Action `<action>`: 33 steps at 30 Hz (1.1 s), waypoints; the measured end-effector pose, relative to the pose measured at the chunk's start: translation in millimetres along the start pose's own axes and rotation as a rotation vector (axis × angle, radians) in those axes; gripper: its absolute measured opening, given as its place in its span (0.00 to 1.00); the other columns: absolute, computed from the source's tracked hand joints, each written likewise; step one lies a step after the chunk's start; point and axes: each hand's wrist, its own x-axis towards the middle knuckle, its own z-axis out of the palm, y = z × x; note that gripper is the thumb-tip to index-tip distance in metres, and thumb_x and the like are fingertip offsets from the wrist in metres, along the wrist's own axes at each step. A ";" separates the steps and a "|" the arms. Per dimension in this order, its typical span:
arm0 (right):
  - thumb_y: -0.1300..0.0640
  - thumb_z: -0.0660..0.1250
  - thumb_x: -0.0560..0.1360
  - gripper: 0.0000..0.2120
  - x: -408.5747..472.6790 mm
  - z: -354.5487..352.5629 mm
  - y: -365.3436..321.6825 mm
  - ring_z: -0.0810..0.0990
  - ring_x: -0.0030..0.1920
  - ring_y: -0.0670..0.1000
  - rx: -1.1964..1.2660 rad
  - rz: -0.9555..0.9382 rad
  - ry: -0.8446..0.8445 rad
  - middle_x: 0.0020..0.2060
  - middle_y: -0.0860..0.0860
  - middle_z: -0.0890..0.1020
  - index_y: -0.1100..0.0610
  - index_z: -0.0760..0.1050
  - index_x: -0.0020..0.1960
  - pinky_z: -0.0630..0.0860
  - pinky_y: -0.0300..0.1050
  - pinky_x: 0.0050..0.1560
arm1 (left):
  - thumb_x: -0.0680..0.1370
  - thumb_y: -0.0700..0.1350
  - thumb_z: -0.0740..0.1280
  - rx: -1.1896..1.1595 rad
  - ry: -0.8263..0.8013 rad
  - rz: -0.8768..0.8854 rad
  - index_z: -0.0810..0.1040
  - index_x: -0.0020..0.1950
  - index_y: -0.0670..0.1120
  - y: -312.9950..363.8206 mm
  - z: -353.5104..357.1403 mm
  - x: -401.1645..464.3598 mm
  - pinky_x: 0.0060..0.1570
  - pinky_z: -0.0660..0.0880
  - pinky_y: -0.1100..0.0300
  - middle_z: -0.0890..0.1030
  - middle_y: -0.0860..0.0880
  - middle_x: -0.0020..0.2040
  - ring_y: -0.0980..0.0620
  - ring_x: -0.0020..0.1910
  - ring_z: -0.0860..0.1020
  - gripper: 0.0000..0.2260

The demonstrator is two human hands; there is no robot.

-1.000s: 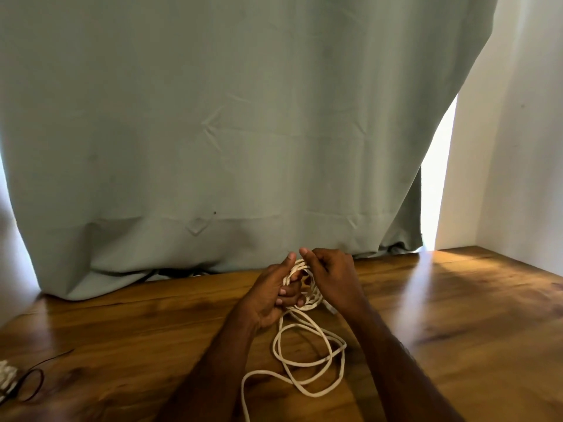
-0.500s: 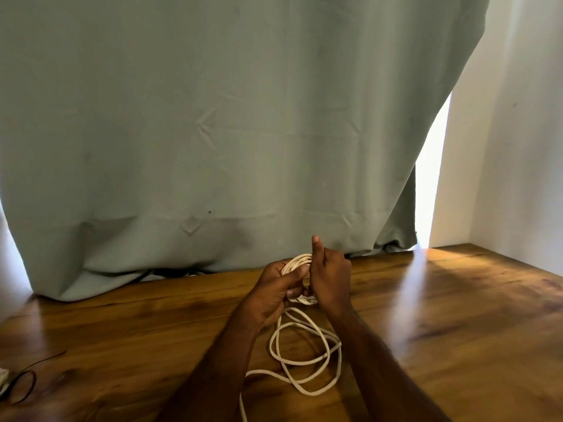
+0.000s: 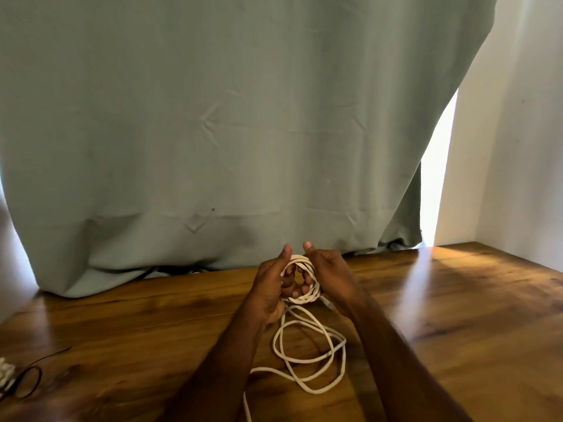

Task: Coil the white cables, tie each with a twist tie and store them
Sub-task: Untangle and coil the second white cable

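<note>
Where the glossy wooden table (image 3: pixel 457 300) nears its far edge, left hand (image 3: pixel 269 287) and right hand (image 3: pixel 330 277) grip the round coil (image 3: pixel 306 277) of white cable (image 3: pixel 307 354), fingers curled through it. Loose loops lie below. Both thumbs now point upward; previously only the right did.

White cable (image 3: pixel 307 354) is running off bottom edge; white bundle (image 3: pixel 5 371) at left edge is getting cropped, unidentifiable.

Supporting surface: a wooden table (image 3: pixel 457 300), brown with dark grain and a glossy finish; a bright reflection runs across its right part. Lying directly on it near the middle front: loose loops of a white cable (image 3: pixel 309 357), one strand running off the bottom edge. At the far left edge: a thin dark wire loop (image 3: pixel 29 382) beside a small white item (image 3: pixel 5 371), too cropped to identify. A grey-green curtain (image 3: pixel 213 132) meets the table's far edge.
</note>
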 end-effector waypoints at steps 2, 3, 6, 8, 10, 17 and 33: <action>0.39 0.60 0.81 0.31 1.6 0.1 3.4 0.81 0.33 0.64 -0.123 -0.072 0.111 0.33 0.65 0.82 0.65 0.80 0.38 0.77 0.51 0.38 | 0.81 0.52 0.66 0.087 0.041 0.026 0.79 0.34 0.43 -2.0 -0.4 2.6 0.28 0.72 0.62 0.77 0.35 0.35 0.45 0.28 0.76 0.19; 0.40 0.61 0.81 0.29 1.9 1.3 4.4 0.82 0.32 0.62 -0.166 -0.102 0.144 0.31 0.62 0.82 0.64 0.80 0.37 0.77 0.50 0.37 | 0.81 0.52 0.65 0.136 0.056 0.050 0.77 0.34 0.44 -2.1 -0.2 1.9 0.29 0.71 0.61 0.76 0.34 0.37 0.45 0.29 0.76 0.18; 0.42 0.58 0.83 0.28 2.5 6.5 0.5 0.84 0.35 0.57 -0.279 -0.098 0.149 0.32 0.58 0.84 0.63 0.82 0.38 0.79 0.49 0.39 | 0.82 0.46 0.63 0.244 0.021 0.093 0.77 0.29 0.48 -1.4 4.2 -0.7 0.27 0.72 0.61 0.77 0.43 0.31 0.49 0.29 0.77 0.21; 0.39 0.55 0.83 0.32 3.8 7.4 -2.7 0.86 0.39 0.56 -0.294 -0.013 0.123 0.37 0.59 0.86 0.64 0.83 0.42 0.80 0.51 0.44 | 0.83 0.45 0.62 0.260 0.021 0.111 0.78 0.31 0.48 1.6 9.6 -5.1 0.27 0.72 0.62 0.78 0.50 0.28 0.52 0.28 0.78 0.20; 0.36 0.53 0.82 0.35 4.1 9.1 -5.9 0.86 0.40 0.58 -0.235 0.065 0.082 0.38 0.61 0.85 0.66 0.82 0.44 0.81 0.52 0.45 | 0.83 0.49 0.62 0.205 0.073 0.109 0.79 0.36 0.44 2.6 12.8 -6.1 0.29 0.74 0.60 0.79 0.46 0.30 0.49 0.29 0.79 0.17; 0.41 0.57 0.83 0.29 3.7 31.5 -8.5 0.74 0.27 0.50 -0.117 0.024 0.396 0.26 0.54 0.75 0.59 0.73 0.31 0.71 0.43 0.31 | 0.75 0.61 0.63 -0.110 -0.126 -0.104 0.74 0.32 0.44 2.4 0.4 0.0 0.25 0.59 0.62 0.66 0.50 0.22 0.56 0.19 0.62 0.22; 0.47 0.58 0.84 0.22 -8.9 41.1 -9.2 0.76 0.26 0.45 -0.319 -0.417 0.416 0.25 0.46 0.77 0.51 0.77 0.34 0.72 0.43 0.27 | 0.81 0.50 0.64 0.142 0.125 0.009 0.71 0.28 0.43 28.9 4.5 -12.0 0.24 0.64 0.64 0.66 0.47 0.23 0.54 0.18 0.63 0.22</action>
